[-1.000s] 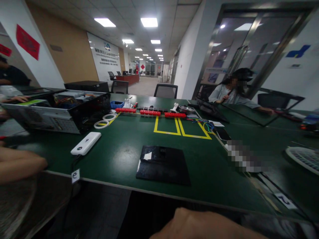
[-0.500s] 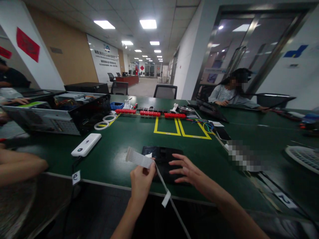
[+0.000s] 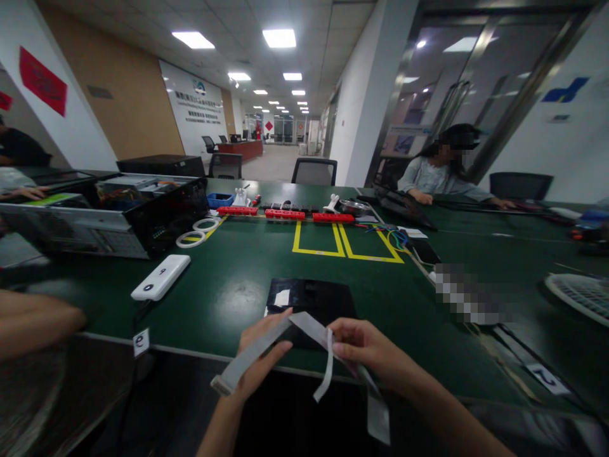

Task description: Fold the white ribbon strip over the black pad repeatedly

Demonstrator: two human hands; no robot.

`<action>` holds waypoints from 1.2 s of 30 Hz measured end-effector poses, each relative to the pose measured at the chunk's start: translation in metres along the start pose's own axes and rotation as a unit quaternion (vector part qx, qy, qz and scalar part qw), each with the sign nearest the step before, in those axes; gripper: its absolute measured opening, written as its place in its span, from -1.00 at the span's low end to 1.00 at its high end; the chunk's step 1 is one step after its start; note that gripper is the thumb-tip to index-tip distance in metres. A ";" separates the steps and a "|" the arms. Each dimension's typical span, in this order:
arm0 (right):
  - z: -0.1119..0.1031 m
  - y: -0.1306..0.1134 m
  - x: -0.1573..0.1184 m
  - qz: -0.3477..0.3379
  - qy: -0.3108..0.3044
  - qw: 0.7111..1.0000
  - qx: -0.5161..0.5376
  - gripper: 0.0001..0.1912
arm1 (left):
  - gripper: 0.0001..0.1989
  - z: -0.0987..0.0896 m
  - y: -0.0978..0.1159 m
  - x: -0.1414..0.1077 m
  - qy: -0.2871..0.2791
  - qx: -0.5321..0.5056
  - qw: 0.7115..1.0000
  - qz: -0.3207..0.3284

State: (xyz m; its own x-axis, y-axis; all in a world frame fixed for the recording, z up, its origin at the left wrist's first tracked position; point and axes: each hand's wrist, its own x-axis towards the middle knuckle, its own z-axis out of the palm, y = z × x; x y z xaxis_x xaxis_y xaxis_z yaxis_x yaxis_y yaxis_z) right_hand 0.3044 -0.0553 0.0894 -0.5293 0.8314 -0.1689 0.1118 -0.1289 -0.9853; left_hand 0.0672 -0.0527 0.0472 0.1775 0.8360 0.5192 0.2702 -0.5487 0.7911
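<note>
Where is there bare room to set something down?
Bare green tabletop lies between the white rectangular device and glossy black panel, and inside the yellow tape outlines. Crowded: around the narrow red strips and the flat grey cable.

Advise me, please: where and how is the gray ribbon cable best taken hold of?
Probably by the connector at its left end, pinched from the left, where it sticks out uncovered beyond the left hand. The block looks stiff, while the gray ribbon cable is flat and visibly bent.
</note>
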 end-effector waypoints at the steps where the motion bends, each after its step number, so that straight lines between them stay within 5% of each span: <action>1: -0.008 -0.007 0.001 -0.005 -0.002 1.000 -0.030 -0.65 | -0.58 -0.008 -0.001 -0.001 -0.048 0.010 0.999 0.007; 5: -0.040 -0.025 0.010 -0.003 -0.034 0.991 -0.131 -0.62 | -0.63 -0.031 -0.004 -0.003 -0.182 0.001 0.983 -0.004; 8: -0.052 -0.022 0.027 0.001 -0.035 0.981 -0.192 -0.63 | -0.62 -0.033 -0.008 -0.002 -0.223 -0.004 0.975 -0.019; 13: -0.046 0.004 0.055 -0.003 -0.001 0.949 -0.316 -0.75 | -0.60 -0.013 -0.015 -0.002 -0.079 0.051 0.988 -0.124; 16: -0.037 0.015 0.063 -0.018 0.020 0.931 -0.363 -0.79 | -0.63 -0.002 -0.020 -0.004 -0.035 0.136 0.982 -0.126; 22: -0.026 0.012 0.062 -0.022 0.061 0.905 -0.421 -0.83 | -0.72 0.005 -0.027 -0.005 -0.005 0.305 0.949 -0.075; 30: -0.014 0.006 0.062 -0.017 0.093 0.870 -0.484 -0.92 | -0.77 0.012 -0.026 0.000 0.008 0.424 0.899 -0.108; 33: -0.012 0.009 0.063 -0.018 0.105 0.857 -0.505 -0.91 | -0.77 0.011 -0.027 0.001 0.011 0.440 0.896 -0.060; 36: -0.011 0.012 0.062 -0.026 0.111 0.835 -0.539 -0.89 | -0.72 0.013 -0.022 0.001 -0.043 0.425 0.903 0.036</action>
State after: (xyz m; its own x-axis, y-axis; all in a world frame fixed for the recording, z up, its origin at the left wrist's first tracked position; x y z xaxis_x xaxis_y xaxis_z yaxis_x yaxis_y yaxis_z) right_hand 0.2818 0.0009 0.0673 -0.4015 0.9159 0.0010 0.8482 0.3723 -0.3767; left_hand 0.0735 -0.0400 0.0266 0.2866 0.8152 0.5032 0.8778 -0.4339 0.2029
